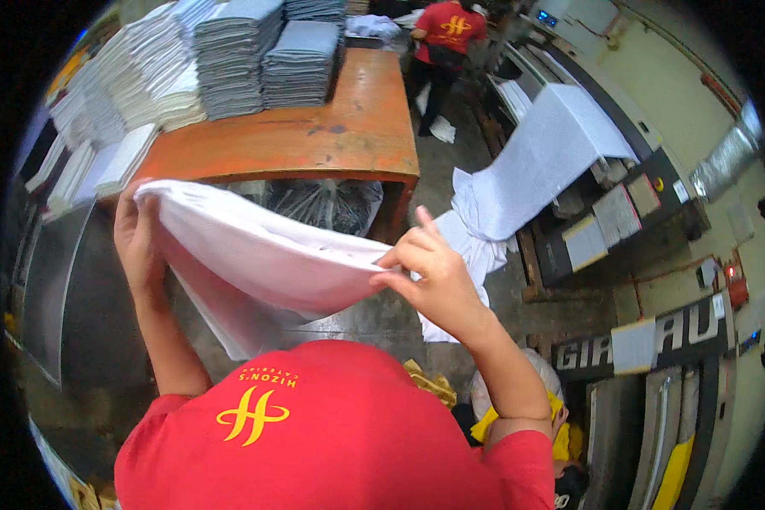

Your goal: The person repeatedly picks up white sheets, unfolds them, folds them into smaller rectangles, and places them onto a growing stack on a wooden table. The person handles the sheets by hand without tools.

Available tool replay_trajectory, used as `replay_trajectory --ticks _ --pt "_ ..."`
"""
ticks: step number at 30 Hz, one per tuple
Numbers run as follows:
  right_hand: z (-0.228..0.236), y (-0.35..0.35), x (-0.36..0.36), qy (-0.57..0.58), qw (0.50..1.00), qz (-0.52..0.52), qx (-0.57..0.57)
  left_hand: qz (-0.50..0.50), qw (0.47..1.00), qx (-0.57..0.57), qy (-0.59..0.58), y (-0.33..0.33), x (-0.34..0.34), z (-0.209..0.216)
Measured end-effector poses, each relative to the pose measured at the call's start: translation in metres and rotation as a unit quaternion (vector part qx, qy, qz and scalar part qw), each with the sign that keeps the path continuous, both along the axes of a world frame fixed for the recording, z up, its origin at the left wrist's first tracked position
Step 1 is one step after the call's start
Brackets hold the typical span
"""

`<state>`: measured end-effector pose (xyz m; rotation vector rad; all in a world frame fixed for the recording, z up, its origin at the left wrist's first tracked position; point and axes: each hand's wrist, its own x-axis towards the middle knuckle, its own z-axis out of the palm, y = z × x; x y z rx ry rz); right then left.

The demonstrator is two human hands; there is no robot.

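Observation:
A white folded cloth (263, 246) stretches between my two hands, in front of my red shirt. My left hand (138, 234) grips its upper left corner, the fingers mostly behind the fabric. At the right end, my right hand (429, 272) pinches the cloth's edge between thumb and fingers, with one finger raised. The cloth sags in the middle and its lower left part hangs down. Just beyond it stands an orange-brown wooden table (357, 127).
Tall stacks of folded grey cloths (238, 64) and white cloths (157, 68) cover the table's left side. A dark plastic bag (327, 204) sits underneath. To the right, a long white sheet (544, 161) drapes from a machine (612, 212). A person (446, 51) stands farther back.

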<state>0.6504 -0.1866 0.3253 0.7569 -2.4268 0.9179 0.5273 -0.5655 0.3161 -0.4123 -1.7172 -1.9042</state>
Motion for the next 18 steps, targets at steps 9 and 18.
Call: replay_trajectory --ticks 9,18 --pt "0.013 -0.005 -0.045 -0.045 0.993 0.056 0.099 0.017 0.999 0.022 0.044 0.005 -0.039 0.014" --pt "-0.003 -0.002 -0.115 -0.119 0.992 -0.003 0.034 0.015 0.999 0.045 0.011 0.005 -0.112 -0.006"
